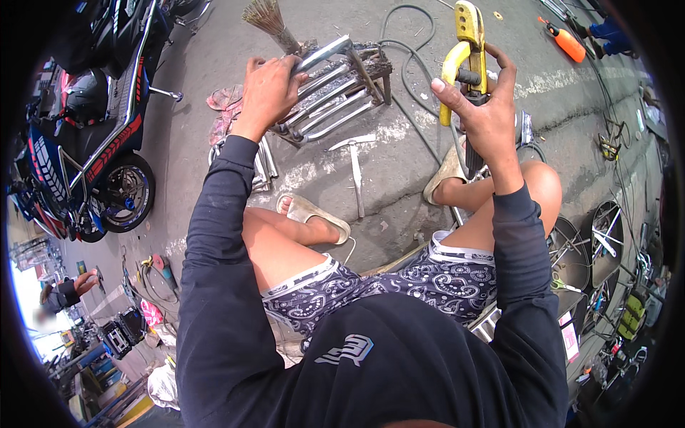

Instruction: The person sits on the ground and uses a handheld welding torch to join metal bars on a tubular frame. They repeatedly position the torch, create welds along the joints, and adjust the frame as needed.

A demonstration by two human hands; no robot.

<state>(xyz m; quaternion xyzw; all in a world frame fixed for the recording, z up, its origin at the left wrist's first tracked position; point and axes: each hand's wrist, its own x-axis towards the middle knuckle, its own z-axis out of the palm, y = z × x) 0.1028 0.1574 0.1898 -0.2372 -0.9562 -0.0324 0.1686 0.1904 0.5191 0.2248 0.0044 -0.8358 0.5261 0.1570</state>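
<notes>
My left hand (273, 94) is closed on the near end of a silver metal tube (325, 53) along the top of a small welded frame (335, 102) with several parallel bars. My right hand (492, 103) is raised to the right of it. Its fingers wrap round a yellow welding electrode holder (468, 30) with a black handle, the thumb against the curved yellow lever. I cannot make out a rod in its jaw. A brush with stiff tan bristles (264, 16) stands beyond my left hand. Between my feet lies a chipping hammer (357, 178).
Grey cable (408, 50) loops over the concrete behind the frame. Metal tubes (264, 167) and a reddish cloth (225, 101) lie left of it. A parked motorcycle (93, 150) stands at left. An orange bottle (567, 44) lies far right; wheel rims (605, 232) are at right.
</notes>
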